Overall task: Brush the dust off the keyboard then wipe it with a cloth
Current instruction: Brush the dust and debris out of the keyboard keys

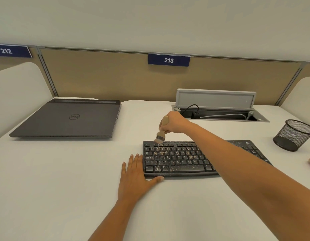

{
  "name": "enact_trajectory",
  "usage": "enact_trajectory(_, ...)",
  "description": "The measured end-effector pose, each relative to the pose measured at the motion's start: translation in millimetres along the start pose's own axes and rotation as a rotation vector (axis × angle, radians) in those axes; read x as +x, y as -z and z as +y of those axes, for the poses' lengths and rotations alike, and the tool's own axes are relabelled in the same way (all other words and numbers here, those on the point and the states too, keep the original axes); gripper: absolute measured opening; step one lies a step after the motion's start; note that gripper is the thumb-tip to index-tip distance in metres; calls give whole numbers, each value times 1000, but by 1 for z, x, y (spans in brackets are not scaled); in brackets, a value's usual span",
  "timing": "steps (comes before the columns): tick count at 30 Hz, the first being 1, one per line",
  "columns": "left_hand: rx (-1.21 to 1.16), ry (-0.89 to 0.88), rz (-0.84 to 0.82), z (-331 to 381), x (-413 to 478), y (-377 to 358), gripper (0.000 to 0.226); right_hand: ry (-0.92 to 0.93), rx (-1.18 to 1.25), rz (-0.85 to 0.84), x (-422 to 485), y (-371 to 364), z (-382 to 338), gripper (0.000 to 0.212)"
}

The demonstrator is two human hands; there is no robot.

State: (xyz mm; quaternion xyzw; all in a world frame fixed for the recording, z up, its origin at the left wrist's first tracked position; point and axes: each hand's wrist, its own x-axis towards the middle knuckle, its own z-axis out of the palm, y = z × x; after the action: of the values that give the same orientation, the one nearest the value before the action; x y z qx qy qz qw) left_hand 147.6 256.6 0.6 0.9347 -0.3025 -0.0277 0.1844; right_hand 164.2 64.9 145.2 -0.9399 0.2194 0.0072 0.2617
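The keyboard [185, 159] lies on the desk [63, 180], dotted with crumbs. The right hand [175, 123] grips a brush [161, 131], bristles on the top left keys. The left hand [135, 173] lies flat and loose against its left edge, likely to stop it sliding.

keyboard [182, 159]: matt black plastic | brush [162, 130]: pale wood handle | pen cup [293, 135]: black wire mesh
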Motion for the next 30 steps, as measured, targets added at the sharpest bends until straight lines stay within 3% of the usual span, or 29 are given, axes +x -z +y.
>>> enact_trajectory(6,8,0,-1,0,0,0,129,-40,-210,-82,-8,27,18,34)
enact_trajectory(10,2,0,-6,0,0,0,132,-59,-213,-41,-11,38,23,30)
enact_trajectory(16,5,-1,-10,0,0,0,129,-72,166,163,0,13,17,34)
enact_trajectory(19,6,1,-8,0,0,0,129,-102,272,141,-3,-4,12,31)
enact_trajectory(22,11,3,-12,0,0,0,129,-142,207,125,-1,-5,15,29)
enact_trajectory(25,11,2,-12,0,0,0,130,-151,115,115,3,5,27,9)
enact_trajectory(30,2,3,0,-1,0,-1,141,-227,-104,89,-5,24,41,16)
